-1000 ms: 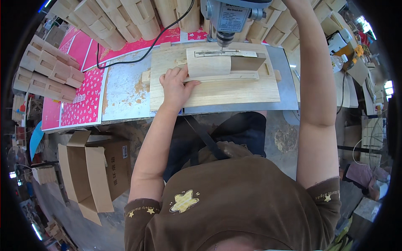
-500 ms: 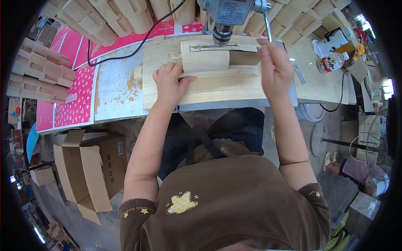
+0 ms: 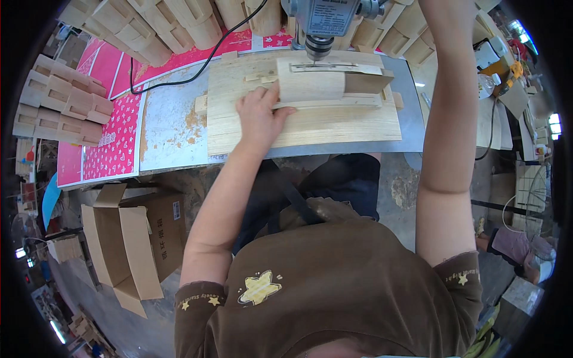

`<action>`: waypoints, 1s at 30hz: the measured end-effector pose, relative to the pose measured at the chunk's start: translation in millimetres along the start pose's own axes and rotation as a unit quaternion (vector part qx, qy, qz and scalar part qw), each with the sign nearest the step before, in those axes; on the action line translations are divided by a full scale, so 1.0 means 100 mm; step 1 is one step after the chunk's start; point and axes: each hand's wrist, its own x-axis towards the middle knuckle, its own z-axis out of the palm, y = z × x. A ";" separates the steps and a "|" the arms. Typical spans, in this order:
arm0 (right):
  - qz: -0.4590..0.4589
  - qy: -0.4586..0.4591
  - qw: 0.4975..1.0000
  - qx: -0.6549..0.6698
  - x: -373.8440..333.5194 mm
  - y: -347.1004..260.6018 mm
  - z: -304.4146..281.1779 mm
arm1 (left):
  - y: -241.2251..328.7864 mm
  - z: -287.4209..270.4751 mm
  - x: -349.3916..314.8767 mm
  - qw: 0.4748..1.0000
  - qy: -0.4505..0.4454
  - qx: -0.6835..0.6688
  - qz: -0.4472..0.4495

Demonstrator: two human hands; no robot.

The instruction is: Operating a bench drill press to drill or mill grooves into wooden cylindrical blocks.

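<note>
The curved wooden piece (image 3: 310,87) lies on a pale board (image 3: 268,136), directly to the right of the left hand (image 3: 261,117). That hand is partly spread, its fingers against the piece's left end and its thumb out along the pale strip (image 3: 340,102) at the near side — whether it grips or merely presses is hard to make out. The right hand (image 3: 450,11) is up beyond the piece, far to its right, and mostly cut off by the upper edge; I cannot tell how open it is or whether it holds anything. Above the far side of the piece stands the drill's chuck (image 3: 319,48) — the thin bit reaches toward the slot there, too small to show whether it touches. The drill (image 3: 327,18) is cut off at the top. Left of the piece, a black cable (image 3: 200,70) curves over the tabletop (image 3: 170,125), with stacked wooden cylinders (image 3: 65,101) farther left.
</note>
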 end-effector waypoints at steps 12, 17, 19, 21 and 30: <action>-0.059 -0.089 0.994 0.008 -0.60 0.04 -0.35 | 0.11 0.05 0.02 0.999 -0.025 -0.027 -0.026; -0.013 -0.037 0.994 0.104 -1.53 0.23 0.10 | 0.14 0.05 0.04 0.999 -0.027 -0.024 -0.021; -0.034 -0.009 0.993 0.111 -1.58 0.35 0.27 | 0.16 0.06 0.06 0.999 -0.025 -0.037 -0.019; -0.057 0.019 0.991 0.121 -1.59 0.39 0.29 | 0.16 0.07 0.06 0.999 -0.027 -0.037 -0.018; -0.023 0.029 0.998 0.054 -0.62 0.09 -0.11 | 0.10 0.04 0.00 0.998 -0.023 -0.038 -0.036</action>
